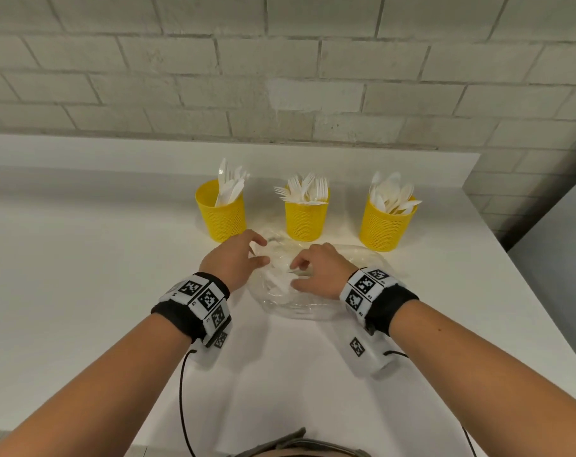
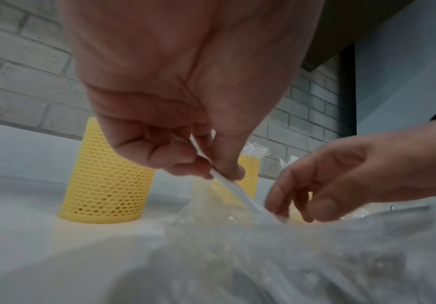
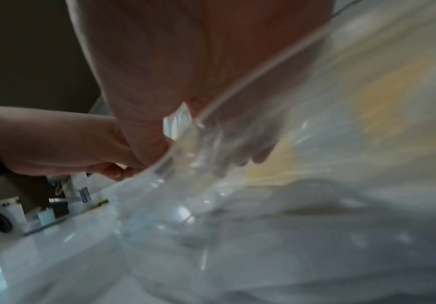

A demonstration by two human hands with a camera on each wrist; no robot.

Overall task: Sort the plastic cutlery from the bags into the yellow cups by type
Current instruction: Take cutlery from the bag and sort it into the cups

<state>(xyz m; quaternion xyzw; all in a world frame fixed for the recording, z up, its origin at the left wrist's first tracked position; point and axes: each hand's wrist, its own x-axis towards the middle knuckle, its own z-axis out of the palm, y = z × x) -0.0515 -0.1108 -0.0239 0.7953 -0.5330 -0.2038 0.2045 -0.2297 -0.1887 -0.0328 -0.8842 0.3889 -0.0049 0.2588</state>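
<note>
Just bags [image 1: 289, 291] between both hands

Three yellow cups [image 1: 221, 212] of white cutlery, two hands [image 1: 230, 262], clear bags [image 1: 293, 301] uncountable.

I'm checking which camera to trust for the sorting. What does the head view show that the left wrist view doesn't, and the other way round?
Only the head view shows all three cups' contents: knives, forks, spoons, and both wristbands. Only the left wrist view shows the left hand pinching a white cutlery handle above the bag. Both show the two hands at the bag, the right hand beside the left, and the yellow cups against the brick wall.
</note>
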